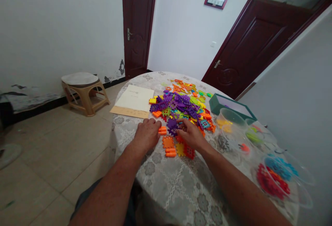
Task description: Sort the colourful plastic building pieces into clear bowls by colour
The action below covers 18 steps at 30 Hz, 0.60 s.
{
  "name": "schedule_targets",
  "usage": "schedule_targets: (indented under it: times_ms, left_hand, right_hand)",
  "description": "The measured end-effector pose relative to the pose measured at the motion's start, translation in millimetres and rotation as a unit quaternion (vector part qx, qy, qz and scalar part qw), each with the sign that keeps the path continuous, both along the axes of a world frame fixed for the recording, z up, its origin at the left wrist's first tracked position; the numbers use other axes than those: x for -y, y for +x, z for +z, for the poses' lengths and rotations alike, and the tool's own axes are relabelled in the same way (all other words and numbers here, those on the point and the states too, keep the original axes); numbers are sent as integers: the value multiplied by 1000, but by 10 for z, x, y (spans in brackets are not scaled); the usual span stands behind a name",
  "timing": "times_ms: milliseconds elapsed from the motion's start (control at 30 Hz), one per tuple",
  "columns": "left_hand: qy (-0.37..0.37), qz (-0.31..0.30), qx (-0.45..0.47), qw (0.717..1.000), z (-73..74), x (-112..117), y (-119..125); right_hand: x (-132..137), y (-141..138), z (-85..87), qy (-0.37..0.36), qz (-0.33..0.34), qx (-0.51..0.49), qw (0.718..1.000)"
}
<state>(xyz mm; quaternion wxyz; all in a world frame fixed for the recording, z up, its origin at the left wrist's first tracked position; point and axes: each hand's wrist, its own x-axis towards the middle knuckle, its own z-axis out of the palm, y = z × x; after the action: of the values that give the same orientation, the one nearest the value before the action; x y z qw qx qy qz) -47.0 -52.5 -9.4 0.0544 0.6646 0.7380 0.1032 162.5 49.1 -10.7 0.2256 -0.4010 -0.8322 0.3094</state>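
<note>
My left hand (147, 132) rests low over the table with its fingers bent, thumb and forefinger around the end of a small orange block (162, 131). In my right hand (191, 133), thumb and forefinger pinch the edge of a purple square toy tile (172, 125) with a notched rim. Close below the hands lie an orange tile (168, 142), orange blocks (170, 152), a yellow piece (180, 149) and a red lattice tile (189, 151). Behind them spreads a heap of mixed plastic building tiles (178, 103), mostly purple on top.
A paper sheet (136, 96) lies on a brown folder (129, 112) at the left. Clear plastic tubs (234, 117) with sorted pieces line the right side, near a green box (215, 105). A patterned cloth (173, 188) covers the table. A stool (84, 91) stands on the floor.
</note>
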Motion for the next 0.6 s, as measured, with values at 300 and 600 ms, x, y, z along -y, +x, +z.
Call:
schedule_targets:
  times_ms: [300,600]
  left_hand:
    - [-4,8,11,1000,9,9,25]
    - [6,5,10,1000,-20,16,-4]
  right_hand:
    - [-131,-125,65,112,-16,103,988]
    - [-78,-441,5,123,-85,189,971]
